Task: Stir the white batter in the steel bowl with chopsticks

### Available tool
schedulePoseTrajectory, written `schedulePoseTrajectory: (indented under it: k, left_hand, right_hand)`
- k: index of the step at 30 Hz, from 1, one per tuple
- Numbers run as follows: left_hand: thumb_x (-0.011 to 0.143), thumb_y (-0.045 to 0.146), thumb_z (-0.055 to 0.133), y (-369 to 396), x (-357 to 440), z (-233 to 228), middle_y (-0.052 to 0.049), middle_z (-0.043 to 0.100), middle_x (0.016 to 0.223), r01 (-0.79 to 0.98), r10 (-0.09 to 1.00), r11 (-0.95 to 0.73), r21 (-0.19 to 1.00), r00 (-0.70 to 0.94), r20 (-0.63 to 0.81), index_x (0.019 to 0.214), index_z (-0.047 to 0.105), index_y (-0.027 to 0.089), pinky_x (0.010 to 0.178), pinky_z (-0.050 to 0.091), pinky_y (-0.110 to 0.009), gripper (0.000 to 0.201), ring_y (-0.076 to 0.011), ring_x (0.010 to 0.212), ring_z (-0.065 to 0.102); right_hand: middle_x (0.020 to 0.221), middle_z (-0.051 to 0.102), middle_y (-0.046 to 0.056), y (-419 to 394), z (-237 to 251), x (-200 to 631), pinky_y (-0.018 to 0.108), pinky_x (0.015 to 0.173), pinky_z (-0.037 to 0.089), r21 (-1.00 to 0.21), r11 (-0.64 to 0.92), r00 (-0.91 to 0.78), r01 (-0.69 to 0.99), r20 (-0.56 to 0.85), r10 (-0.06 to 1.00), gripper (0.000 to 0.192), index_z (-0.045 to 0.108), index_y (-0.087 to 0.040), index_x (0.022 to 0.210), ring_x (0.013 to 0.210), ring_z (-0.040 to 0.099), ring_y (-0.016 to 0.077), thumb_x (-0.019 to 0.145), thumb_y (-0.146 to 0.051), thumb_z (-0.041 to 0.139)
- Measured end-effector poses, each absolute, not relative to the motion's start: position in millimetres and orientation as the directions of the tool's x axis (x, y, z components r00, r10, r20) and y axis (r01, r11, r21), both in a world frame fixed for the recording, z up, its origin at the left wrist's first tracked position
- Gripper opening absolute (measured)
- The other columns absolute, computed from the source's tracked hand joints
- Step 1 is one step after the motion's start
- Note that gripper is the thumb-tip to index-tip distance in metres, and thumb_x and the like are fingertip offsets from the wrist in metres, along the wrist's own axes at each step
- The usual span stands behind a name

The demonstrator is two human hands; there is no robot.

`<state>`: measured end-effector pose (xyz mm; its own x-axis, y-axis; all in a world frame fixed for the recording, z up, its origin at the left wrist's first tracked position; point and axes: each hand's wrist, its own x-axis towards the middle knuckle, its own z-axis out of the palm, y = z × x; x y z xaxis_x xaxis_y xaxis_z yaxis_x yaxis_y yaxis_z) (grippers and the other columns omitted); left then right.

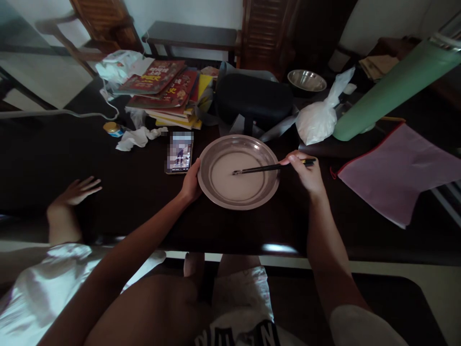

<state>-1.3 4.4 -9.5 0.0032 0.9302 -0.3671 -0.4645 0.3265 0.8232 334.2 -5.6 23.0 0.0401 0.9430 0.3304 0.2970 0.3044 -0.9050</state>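
A round metal basin [205, 192] sits on the dark table in front of me, holding a whitish, cloudy liquid [234, 185]. My left hand [191, 181] grips the basin's left rim. In my right hand [302, 168] is a pair of dark chopsticks [266, 168], held near their thick ends over the basin's right rim. Their tips dip into the whitish contents near the middle. Just left of the basin lies a phone [180, 153] with its screen lit.
Another person's hand [77, 192] rests at the table's left. Books [162, 91], a black case [254, 98], a small metal bowl [307, 80] and a bag of white powder [317, 122] stand behind. A green cylinder [392, 91] and a pink mesh bag [392, 173] are at right; crumpled tissue [139, 138] and a small jar [113, 129] at left.
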Motion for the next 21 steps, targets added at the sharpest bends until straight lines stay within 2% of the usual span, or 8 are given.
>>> schedulePoseTrajectory:
  k: [2,4,8,10,14,18,21]
  left_hand:
    - [0.104,0.044,0.054,4.2,-1.0,-8.7,-0.013,0.084,0.107,-0.462,0.926,0.332,0.822,-0.005,-0.377,0.111,0.080,0.015,0.109,0.060,-0.047,0.040,-0.0345,0.118,0.076]
    - [0.103,0.046,0.055,4.1,-0.9,-8.4,-0.012,0.084,0.106,-0.461,0.925,0.334,0.822,-0.006,-0.380,0.111,0.080,0.015,0.108,0.061,-0.048,0.041,-0.0349,0.117,0.076]
    - [0.102,0.047,0.057,4.0,-1.0,-7.3,-0.012,0.084,0.105,-0.457,0.927,0.338,0.823,0.008,-0.376,0.113,0.080,0.015,0.107,0.062,-0.047,0.041,-0.0347,0.117,0.076]
    - [0.104,0.045,0.053,3.8,-0.6,-5.7,-0.012,0.084,0.104,-0.460,0.923,0.345,0.818,0.011,-0.384,0.113,0.080,0.015,0.108,0.061,-0.046,0.041,-0.0337,0.118,0.076]
    - [0.106,0.041,0.047,3.4,0.7,-2.9,-0.011,0.084,0.104,-0.462,0.916,0.354,0.813,-0.002,-0.400,0.115,0.080,0.015,0.109,0.061,-0.046,0.043,-0.0328,0.120,0.076]
    - [0.105,0.043,0.050,3.1,0.7,-3.2,-0.011,0.084,0.107,-0.451,0.922,0.346,0.822,0.002,-0.387,0.119,0.079,0.016,0.108,0.061,-0.047,0.042,-0.0338,0.119,0.076]
    - [0.106,0.042,0.048,2.9,1.0,-2.6,-0.011,0.084,0.108,-0.452,0.918,0.355,0.818,0.003,-0.397,0.119,0.079,0.015,0.108,0.061,-0.046,0.043,-0.0333,0.119,0.076]
  right_hand:
    - [0.071,0.076,0.001,-4.9,21.5,335.7,0.043,0.080,0.057,-0.909,0.313,0.138,0.277,0.360,0.923,0.043,0.080,-0.031,0.069,0.073,0.071,0.0224,0.088,-0.069,0.075]
    - [0.067,0.074,0.001,-4.8,21.0,335.8,0.043,0.077,0.056,-0.918,0.309,0.166,0.250,0.355,0.920,0.044,0.078,-0.031,0.066,0.069,0.070,0.0217,0.089,-0.068,0.075]
    - [0.074,0.077,0.001,-5.8,24.7,331.0,0.041,0.078,0.056,-0.915,0.292,0.008,0.277,0.306,0.952,0.046,0.081,-0.030,0.071,0.074,0.072,0.0218,0.087,-0.072,0.074]
    - [0.075,0.077,0.002,-6.0,26.3,330.3,0.042,0.079,0.056,-0.906,0.300,0.021,0.299,0.321,0.947,0.045,0.082,-0.030,0.073,0.076,0.072,0.0227,0.086,-0.073,0.074]
    - [0.068,0.075,0.000,-6.0,25.2,333.2,0.043,0.077,0.057,-0.914,0.303,0.150,0.269,0.351,0.924,0.043,0.078,-0.031,0.066,0.070,0.070,0.0226,0.088,-0.068,0.075]
    - [0.074,0.079,0.001,-6.3,25.6,331.4,0.042,0.079,0.057,-0.916,0.283,-0.006,0.284,0.294,0.956,0.047,0.079,-0.029,0.070,0.075,0.074,0.0232,0.088,-0.072,0.072]
    - [0.077,0.080,0.002,-5.9,26.7,331.1,0.043,0.081,0.058,-0.898,0.295,0.031,0.325,0.322,0.946,0.049,0.080,-0.029,0.074,0.078,0.074,0.0237,0.086,-0.075,0.072]
